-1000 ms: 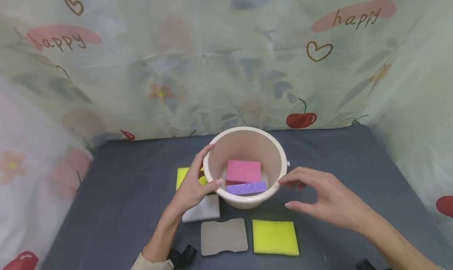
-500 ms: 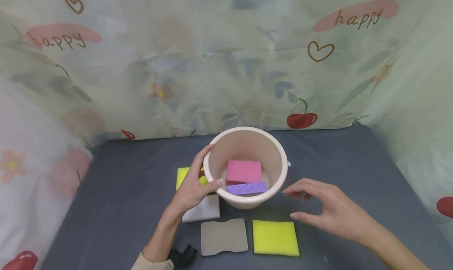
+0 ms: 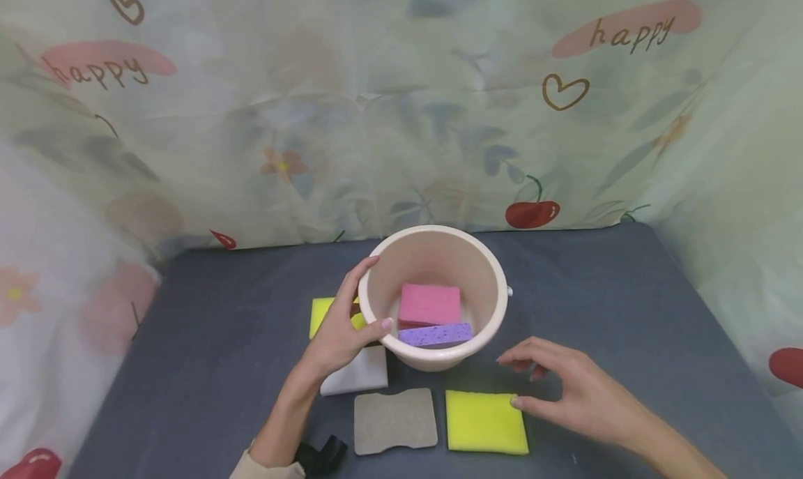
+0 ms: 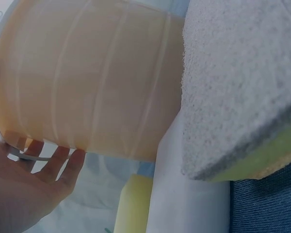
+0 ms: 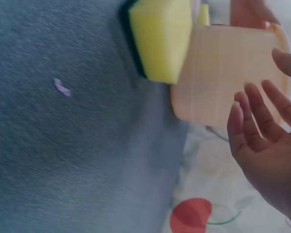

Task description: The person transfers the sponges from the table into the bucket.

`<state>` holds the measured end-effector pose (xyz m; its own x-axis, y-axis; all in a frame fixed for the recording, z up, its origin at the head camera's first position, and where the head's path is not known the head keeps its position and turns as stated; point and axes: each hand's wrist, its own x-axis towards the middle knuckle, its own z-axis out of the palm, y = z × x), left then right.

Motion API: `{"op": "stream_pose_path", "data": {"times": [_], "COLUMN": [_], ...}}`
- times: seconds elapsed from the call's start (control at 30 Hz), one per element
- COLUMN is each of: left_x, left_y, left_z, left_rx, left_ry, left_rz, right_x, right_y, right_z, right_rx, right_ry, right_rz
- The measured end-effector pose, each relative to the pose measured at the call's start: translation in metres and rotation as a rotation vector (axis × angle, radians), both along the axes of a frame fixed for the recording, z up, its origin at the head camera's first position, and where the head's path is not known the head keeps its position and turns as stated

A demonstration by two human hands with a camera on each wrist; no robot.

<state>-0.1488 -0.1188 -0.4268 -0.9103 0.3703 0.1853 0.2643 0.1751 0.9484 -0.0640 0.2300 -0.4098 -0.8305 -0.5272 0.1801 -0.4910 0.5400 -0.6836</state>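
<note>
A cream bucket (image 3: 433, 357) stands upright with a pink sponge (image 3: 430, 305) and a purple speckled sponge (image 3: 436, 335) inside. My left hand (image 3: 341, 336) grips its left rim, thumb over the edge and fingers along the outer wall. To the right of the bucket, my right hand (image 3: 574, 388) hovers with fingers loosely bent, holding nothing. Its thumb tip overlaps the near yellow sponge (image 3: 486, 422) in the head view; contact is unclear. That sponge shows a dark green underside (image 5: 132, 43) in the right wrist view.
A grey sponge with curved-in sides (image 3: 395, 421) lies left of the near yellow one. A white sponge (image 3: 357, 371) and another yellow sponge (image 3: 321, 314) lie beside the bucket, partly hidden by my left hand. A black strap (image 3: 321, 456) is by my left wrist. Printed curtains (image 3: 376, 116) enclose the table.
My right hand has drawn away from the bucket's right rim, moving down toward the near yellow sponge. My left hand and the bucket stay put.
</note>
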Motion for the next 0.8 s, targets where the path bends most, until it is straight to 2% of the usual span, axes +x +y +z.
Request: {"op": "stream_pose_path", "data": {"times": [0.47, 0.7, 0.8], "left_x": [-0.001, -0.002, -0.002], "left_y": [0.0, 0.0, 0.0], "left_z": [-0.002, -0.003, -0.003], "left_rx": [-0.004, 0.0, 0.0], "left_ry": [-0.001, 0.003, 0.006], "left_rz": [0.004, -0.005, -0.005], "right_x": [0.011, 0.016, 0.018], "right_y": [-0.006, -0.006, -0.007], "right_z": [-0.026, -0.037, -0.039], "right_rx": [0.017, 0.035, 0.074], "right_ry": [-0.166, -0.17, -0.203], "right_rz": [-0.051, -0.056, -0.065]}}
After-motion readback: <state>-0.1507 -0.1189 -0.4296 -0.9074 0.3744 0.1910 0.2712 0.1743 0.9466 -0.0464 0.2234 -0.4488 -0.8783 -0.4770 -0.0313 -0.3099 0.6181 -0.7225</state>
